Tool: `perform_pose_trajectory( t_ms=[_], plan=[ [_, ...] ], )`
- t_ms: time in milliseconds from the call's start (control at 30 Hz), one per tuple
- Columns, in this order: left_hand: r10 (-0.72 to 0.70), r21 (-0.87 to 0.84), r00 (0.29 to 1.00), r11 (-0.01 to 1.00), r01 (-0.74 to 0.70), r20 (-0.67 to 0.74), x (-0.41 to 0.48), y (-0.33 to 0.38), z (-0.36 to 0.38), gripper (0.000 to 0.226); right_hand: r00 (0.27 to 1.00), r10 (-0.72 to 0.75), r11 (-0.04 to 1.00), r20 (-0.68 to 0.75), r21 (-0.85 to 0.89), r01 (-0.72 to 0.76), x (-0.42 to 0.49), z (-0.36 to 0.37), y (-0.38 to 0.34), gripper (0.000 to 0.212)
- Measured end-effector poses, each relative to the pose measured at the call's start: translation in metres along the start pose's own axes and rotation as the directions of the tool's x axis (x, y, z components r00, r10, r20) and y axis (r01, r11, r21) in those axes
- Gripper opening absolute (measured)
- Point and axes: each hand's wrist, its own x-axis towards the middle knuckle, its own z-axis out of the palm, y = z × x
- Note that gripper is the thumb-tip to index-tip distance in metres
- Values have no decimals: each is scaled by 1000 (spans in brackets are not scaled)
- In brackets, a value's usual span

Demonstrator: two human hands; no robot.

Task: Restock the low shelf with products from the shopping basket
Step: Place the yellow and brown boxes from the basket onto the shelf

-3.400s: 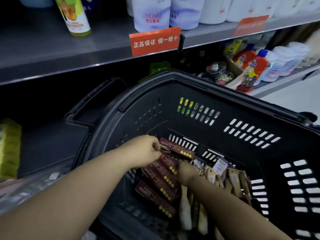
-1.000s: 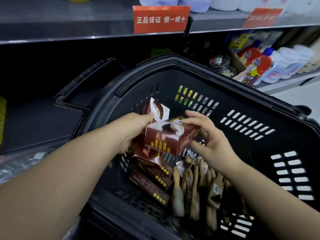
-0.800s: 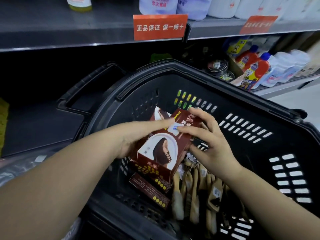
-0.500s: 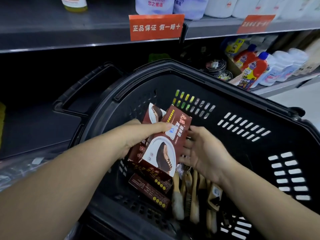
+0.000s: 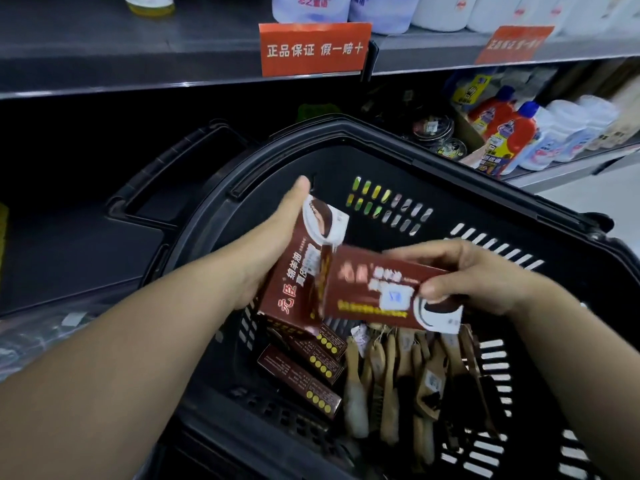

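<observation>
At nine o'clock lies the low shelf, where these goods are bound, just past the rim of the shopping basket. I judge the step in hand to be gathering cartons into one load. To do it well I should turn the sideways box flush against the upright box, edges square, so that one grip carries both. Then I would swing them over the rim toward nine o'clock with the printed faces outward. My left hand reaches in from eight o'clock on a long, straight forearm and grasps the upright box from its left edge, thumb pointing to twelve. Its other fingers are behind the carton, out of my sight. To its three o'clock, my right hand enters from four o'clock and pinches the sideways box, thumb on the face and fingers curled over the top edge. The two cartons overlap at a corner above the basket. At six o'clock, loose boxes and wooden brushes lie inside it.
</observation>
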Motion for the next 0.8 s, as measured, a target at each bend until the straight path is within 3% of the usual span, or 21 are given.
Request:
perform_pose_trajectory(
  t_ms=[67, 167, 200, 267, 300, 367, 433, 467, 533, 600, 633, 800],
  plan=[
    [-24, 102, 994, 995, 14, 106, -2, -2, 4, 80, 1000, 8, 990, 7, -139, -7, 5, -8, -9, 53],
    [-98, 303, 975, 952, 34, 199, -4, -10, 8, 116, 991, -61, 972, -122, -231, 31, 29, 1, -11, 40],
    [-120, 338, 972, 940, 46, 200, -5, -12, 8, 117, 977, -97, 970, -188, -237, 51, 37, 5, -10, 41],
    [-134, 311, 974, 948, 71, 185, -7, -13, 7, 94, 934, -146, 966, -326, -250, 63, 50, 10, -4, 51],
    [-130, 290, 978, 954, 78, 165, -7, -12, 7, 83, 894, -169, 966, -415, -249, 67, 56, 11, 3, 53],
    [-113, 308, 991, 948, 86, 69, -5, -11, 6, 84, 741, -155, 985, -654, -159, 66, 65, 14, 24, 42],
    [-88, 314, 994, 944, 103, -60, -2, -10, 4, 83, 616, -26, 995, -787, -81, -62, 74, 20, 53, 26],
    [-76, 315, 992, 943, 105, -104, -2, -10, 4, 79, 643, 50, 967, -765, -123, -221, 78, 25, 71, 24],
    [-68, 303, 986, 947, 111, -150, -1, -10, 4, 75, 791, 269, 779, -550, -358, -514, 84, 38, 114, 30],
    [-50, 292, 987, 952, 93, -152, 0, -11, 5, 73, 801, 486, 590, -351, -544, -596, 88, 58, 149, 56],
    [-44, 294, 988, 952, 87, -150, -1, -10, 6, 73, 794, 522, 544, -313, -595, -592, 90, 67, 161, 65],
    [-38, 300, 988, 950, 83, -152, 1, -9, 9, 75, 850, 279, 403, -447, -749, -526, 90, 91, 174, 44]
  ],
)
